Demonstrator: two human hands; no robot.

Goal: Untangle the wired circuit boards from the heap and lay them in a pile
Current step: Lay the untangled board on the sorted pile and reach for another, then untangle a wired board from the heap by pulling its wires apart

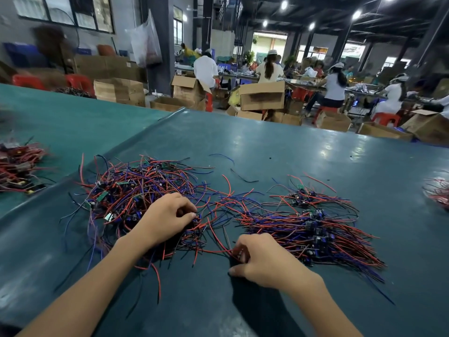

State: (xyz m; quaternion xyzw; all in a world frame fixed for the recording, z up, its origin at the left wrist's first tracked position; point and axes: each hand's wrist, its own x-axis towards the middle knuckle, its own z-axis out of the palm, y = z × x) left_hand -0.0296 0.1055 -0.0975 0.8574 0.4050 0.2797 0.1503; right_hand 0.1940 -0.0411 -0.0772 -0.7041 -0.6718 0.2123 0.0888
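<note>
Two hands at the wire heap (136, 190) on the counter (291, 152)
The left hand (167, 215) pinches wires (204, 216) at the heap's near edge; the right hand (262, 259) seemingly grips a red wire (220, 242) beside the heap; the pile (315, 227) lies right of it.

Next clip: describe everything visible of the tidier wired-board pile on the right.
The pile lies on the teal table, right of the tangled heap. Its red, blue and black wires run roughly parallel, fanning toward the near right; small dark boards sit along its middle. The right hand pinches red wires at its near-left edge.
</note>
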